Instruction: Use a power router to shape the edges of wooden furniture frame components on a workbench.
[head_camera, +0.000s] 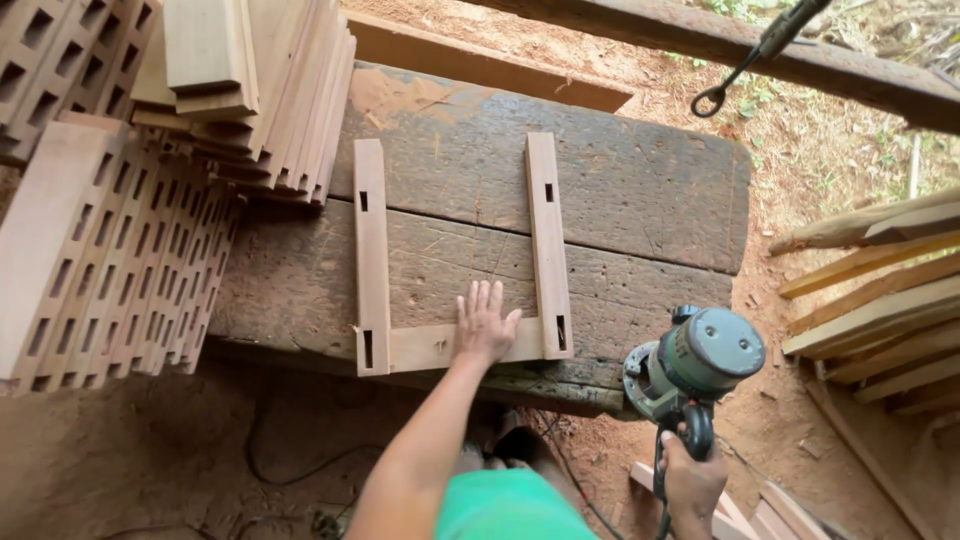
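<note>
My left hand (485, 325) lies flat, fingers spread, on the short cross rail (440, 346) of a three-sided wooden frame (372, 250) that rests on the old plank bench (640, 190). That grip is open: it presses down and closes on nothing. My right hand (692, 482) is wrapped shut around the handle of the green power router (693, 365), which hangs off the near right corner of the bench, clear of the frame and not touching it.

The frame sits near the front edge of the bench, its two long mortised stiles (547, 240) running away from me and the cross rail joining them at the near end.

To do this well, I judge the palm should bear straight down over the rail so the joints cannot slip on the rough planks, with my fingers kept back from any line the cutter might take. The router wants a firm hold and its base set flat on the wood before the bit meets it. Its cord (575, 480) trails down by my legs, so I would keep it behind me. Stacks of slotted boards (110, 260) crowd the left end, leaving room only on the right.
</note>
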